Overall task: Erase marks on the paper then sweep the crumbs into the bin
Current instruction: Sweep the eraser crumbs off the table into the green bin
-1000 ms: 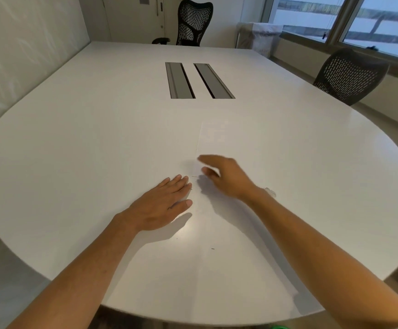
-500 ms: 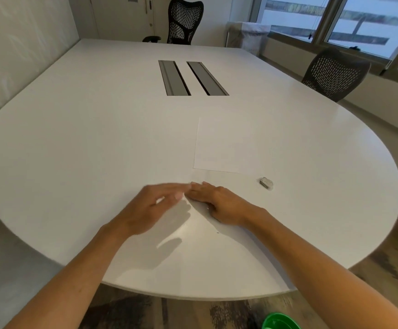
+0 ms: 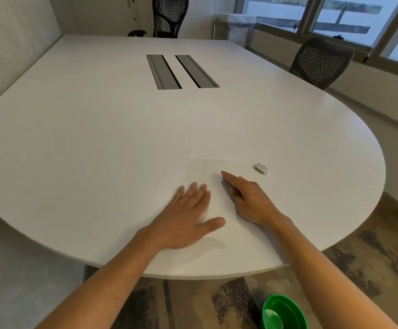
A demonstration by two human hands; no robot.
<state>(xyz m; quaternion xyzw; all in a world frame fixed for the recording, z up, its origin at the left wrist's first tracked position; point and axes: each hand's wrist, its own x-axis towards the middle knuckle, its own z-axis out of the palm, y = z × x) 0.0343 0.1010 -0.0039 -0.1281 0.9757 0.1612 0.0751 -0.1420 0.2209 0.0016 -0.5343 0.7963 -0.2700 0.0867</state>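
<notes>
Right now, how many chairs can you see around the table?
2. One chair stands at the far end of the table; the other chair is on the right side by the windows. Others may be out of view.

One paper (image 3: 226, 134), one eraser (image 3: 261, 168), one green bin (image 3: 284, 312), two chairs (image 3: 170, 16) (image 3: 319, 62), two hands (image 3: 186, 219) (image 3: 250, 200).

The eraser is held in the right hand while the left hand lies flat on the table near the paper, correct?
Not quite. The head view shows the eraser lying on the table, apart from the right hand. The left hand does lie flat near the paper.
</notes>
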